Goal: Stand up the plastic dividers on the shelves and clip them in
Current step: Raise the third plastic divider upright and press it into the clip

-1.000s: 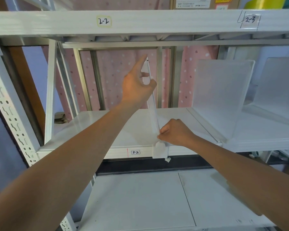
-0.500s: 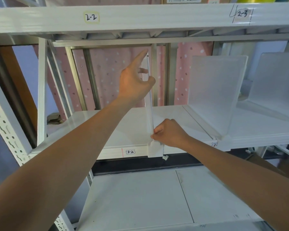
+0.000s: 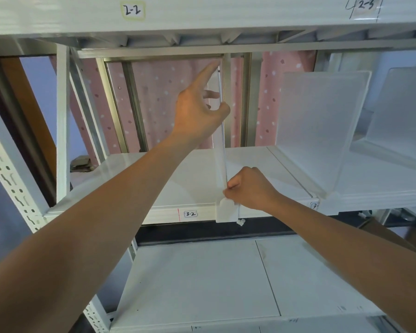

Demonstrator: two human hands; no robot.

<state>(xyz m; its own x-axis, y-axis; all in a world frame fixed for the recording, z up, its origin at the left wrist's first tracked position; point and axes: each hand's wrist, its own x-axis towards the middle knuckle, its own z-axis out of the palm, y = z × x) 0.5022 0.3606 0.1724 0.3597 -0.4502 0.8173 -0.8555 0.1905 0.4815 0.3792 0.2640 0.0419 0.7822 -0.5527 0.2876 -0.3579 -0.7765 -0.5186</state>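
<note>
A translucent plastic divider stands upright and edge-on to me on the white shelf labelled 3-2. My left hand grips its upper part, index finger stretched along the top edge. My right hand pinches the divider's lower front corner, just above the white clip that hangs over the shelf's front lip. A second divider stands upright on the shelf to the right, and a third shows at the far right.
The upper shelf beam labelled 2-2 and 2-3 runs close above the divider's top. A perforated white upright stands at the left. A lower white shelf lies below. A pink dotted curtain hangs behind the rack.
The divider has gone from leaning to nearly vertical. Both hands keep their hold, and the view has shifted slightly so the shelf sits a little higher in frame.
</note>
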